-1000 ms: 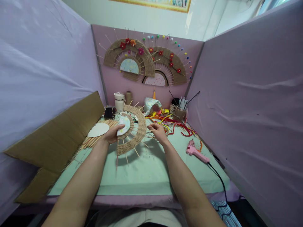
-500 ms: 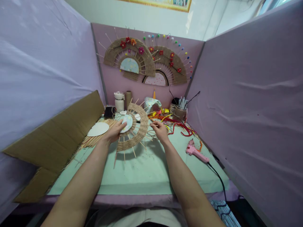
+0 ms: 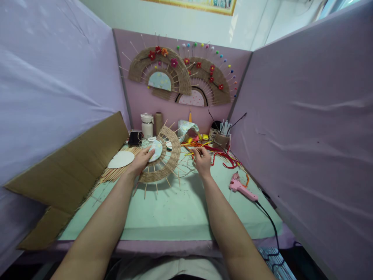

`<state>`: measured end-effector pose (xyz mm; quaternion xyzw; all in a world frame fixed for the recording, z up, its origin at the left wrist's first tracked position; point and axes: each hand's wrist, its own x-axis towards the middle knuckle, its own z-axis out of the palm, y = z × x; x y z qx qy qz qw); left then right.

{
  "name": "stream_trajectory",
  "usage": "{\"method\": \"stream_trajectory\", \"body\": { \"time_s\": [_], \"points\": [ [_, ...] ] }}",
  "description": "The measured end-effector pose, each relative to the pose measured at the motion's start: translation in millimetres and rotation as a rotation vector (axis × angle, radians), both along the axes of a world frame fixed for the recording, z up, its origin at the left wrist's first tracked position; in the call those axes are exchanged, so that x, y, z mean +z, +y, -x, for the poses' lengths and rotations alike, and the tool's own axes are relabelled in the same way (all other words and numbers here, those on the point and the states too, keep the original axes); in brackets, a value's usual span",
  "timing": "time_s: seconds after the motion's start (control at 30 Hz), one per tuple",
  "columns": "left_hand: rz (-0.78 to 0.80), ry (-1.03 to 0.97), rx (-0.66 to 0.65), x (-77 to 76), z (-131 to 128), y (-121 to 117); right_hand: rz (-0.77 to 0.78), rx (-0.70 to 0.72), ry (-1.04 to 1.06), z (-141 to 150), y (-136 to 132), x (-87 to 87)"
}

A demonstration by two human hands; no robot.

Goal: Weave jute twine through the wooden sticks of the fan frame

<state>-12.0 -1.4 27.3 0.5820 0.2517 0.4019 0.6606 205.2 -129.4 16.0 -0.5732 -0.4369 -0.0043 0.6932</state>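
My left hand point(image 3: 141, 161) is clamped on the woven half-round piece point(image 3: 174, 155), at its straight side. The thumb lies on the pale blue cloth centre point(image 3: 156, 149); the other fingers are mostly hidden behind it. I hold this piece tilted above the middle of the green surface point(image 3: 169, 217), with its curved side toward the right edge. Thin sticks come out around its brown band like rays.

My right hand point(image 3: 203, 160) is beside this curve, apart from the band. Its thumb and forefinger are together at the tips, but I cannot tell if some thin strand is between them. Near these fingers are loose loops of twine point(image 3: 189, 170).

Along the left edge of the surface leans a cardboard sheet point(image 3: 78, 167), and next to it a white oval point(image 3: 121, 159) lies on a bundle of thin sticks point(image 3: 109, 175). At the far edge stand a white jar point(image 3: 147, 125) and a brown spool point(image 3: 158, 122). Near the far right corner is a holder point(image 3: 220, 140) with pale rods, and before it lie red strips point(image 3: 231, 165). A pink glue gun point(image 3: 243, 188) rests near the right edge, and its black cord point(image 3: 275, 229) goes down past the near right corner.
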Motion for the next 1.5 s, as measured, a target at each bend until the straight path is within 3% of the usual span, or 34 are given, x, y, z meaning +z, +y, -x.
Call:
{"method": "stream_trajectory", "body": {
  "time_s": [0.3, 0.63, 0.83, 1.0, 1.13, 1.3, 1.5],
  "points": [
    [0.002, 0.025, 0.07, 2.4, 0.7, 1.4, -0.01, 0.021, 0.116, -0.4, 1.2, 3.5],
    [0.01, 0.048, -0.042, -2.7, 2.2, 3.9, -0.012, 0.148, 0.183, -3.2, 5.7, -0.3],
    [0.052, 0.094, -0.117, -1.9, 5.3, 1.8, 0.157, 0.418, 0.319, -3.8, 12.0, -7.5],
    [0.052, 0.137, -0.217, -2.8, 5.4, -0.6, 0.107, 0.585, 0.523, -3.0, 11.4, -4.5],
    [-0.011, 0.173, -0.199, -3.2, 4.7, -0.6, 0.066, 0.642, 0.605, -4.1, 10.4, -1.1],
    [-0.071, 0.217, -0.162, -4.6, 5.2, 2.7, 0.095, 0.601, 0.593, -5.5, 10.3, -1.7],
    [-0.052, 0.214, -0.11, -3.9, 6.4, 6.1, 0.121, 0.376, 0.372, -7.4, 10.3, -5.2]
  ]
}}
